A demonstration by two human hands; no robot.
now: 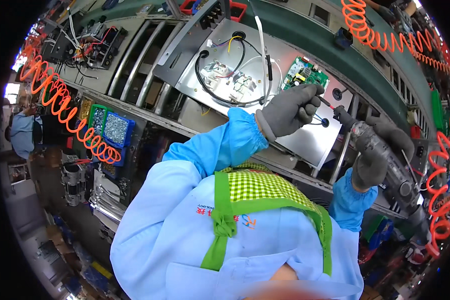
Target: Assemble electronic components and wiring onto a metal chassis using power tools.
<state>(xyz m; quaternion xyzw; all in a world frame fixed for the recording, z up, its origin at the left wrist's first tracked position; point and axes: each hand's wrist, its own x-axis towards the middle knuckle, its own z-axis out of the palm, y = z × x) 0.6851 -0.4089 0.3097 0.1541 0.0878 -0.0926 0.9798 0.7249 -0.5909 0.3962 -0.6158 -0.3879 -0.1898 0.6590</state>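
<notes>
Two gray gloves meet at a driver's tip

The right hand [371, 171] is wrapped around a dark gray power driver [369, 139]. The driver slants across the right side, and its thin bit [327, 103], partly red, points left toward the other hand. The left hand [291, 111] is right at the end of that bit, with its fingers curled in. I cannot tell if the fingers pinch the bit or some small thing, because the glove hides it.

Both hands are over or near a big shiny metal panel [310, 142], which lies in the middle, on top of metal rails [147, 55]. A green circuit board [301, 70] sits on the panel, just beyond the left hand. Farther left on the panel are white blocks [242, 89] and a black cable [199, 80] that bends in a big loop around them. A white cable [261, 37] comes in from the far side.

Off to the far left is a black device [92, 45] with loose wires. Nearer on the left, a blue bin [128, 134] full of little metal parts stands beside a green bin [98, 107]. A curly orange hose [105, 154] hangs down by them.
</notes>
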